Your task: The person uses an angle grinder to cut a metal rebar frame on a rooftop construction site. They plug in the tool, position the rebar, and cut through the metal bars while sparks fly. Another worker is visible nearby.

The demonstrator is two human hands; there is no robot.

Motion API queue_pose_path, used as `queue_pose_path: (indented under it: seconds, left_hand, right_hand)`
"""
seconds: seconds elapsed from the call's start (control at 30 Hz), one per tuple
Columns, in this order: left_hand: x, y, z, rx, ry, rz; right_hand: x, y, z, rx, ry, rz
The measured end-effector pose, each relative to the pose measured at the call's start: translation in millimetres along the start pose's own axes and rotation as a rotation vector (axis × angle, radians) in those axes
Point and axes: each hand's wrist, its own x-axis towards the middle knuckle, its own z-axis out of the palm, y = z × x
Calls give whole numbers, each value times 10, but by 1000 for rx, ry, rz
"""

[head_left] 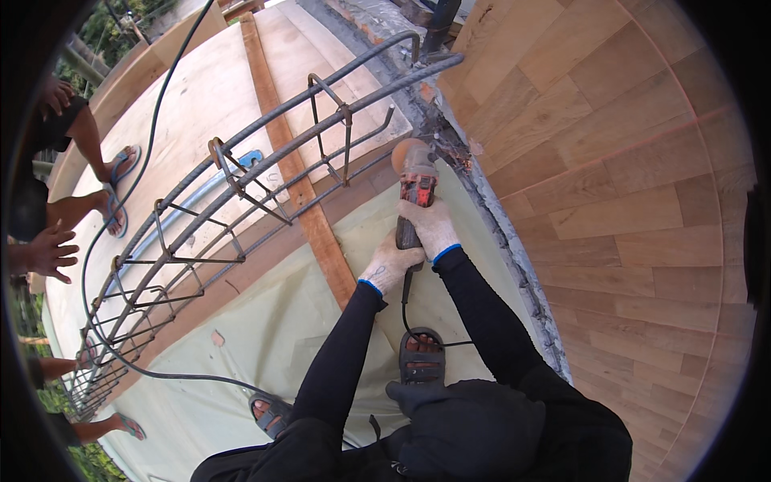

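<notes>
I grip a red and black angle grinder [418,186] with both gloved hands, my left hand [392,265] low on its body, my right hand [430,225] higher up. The grinder's round disc [401,157] points forward, near the rough broken concrete edge [504,237]; whether it touches anything I cannot tell. A black cord [405,305] runs down from the tool past my sandalled foot [422,365]. Beneath lies a pale green sheet [201,377].
A long rebar cage [249,173] crosses the left side over pale boards [209,88] and a wooden batten [261,60]. Brown wood-patterned flooring [610,225] spans the right. Other people's legs [88,132] and a bare hand [52,253] are at far left, beside a long cable [161,373].
</notes>
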Motion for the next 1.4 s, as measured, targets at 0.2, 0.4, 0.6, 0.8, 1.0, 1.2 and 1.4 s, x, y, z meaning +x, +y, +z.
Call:
queue_pose_path:
  seconds: [0.2,0.4,0.6,0.8,1.0,1.2,1.4]
  left_hand:
    - [22,-27,4,-69,-4,-8]
    - [50,-82,10,-146,15,12]
    - [112,-79,-30,-105,-34,-39]
    - [148,-118,-94,-118,-42,-4]
    - [93,11,-48,-181,7,17]
    - [132,-34,-99,-156,14,22]
    - [151,-74,-100,-162,3,24]
  right_hand:
    - [-7,-69,-7,-42,-29,1]
    - [77,-25,27,-72,-34,-3]
    - [138,-37,32,-139,3,-11]
    - [129,-109,39,-114,-27,5]
    - [201,-56,78,-87,-18,-9]
    - [227,-52,91,-107,-14,-16]
    - [255,22,97,-60,-12,-17]
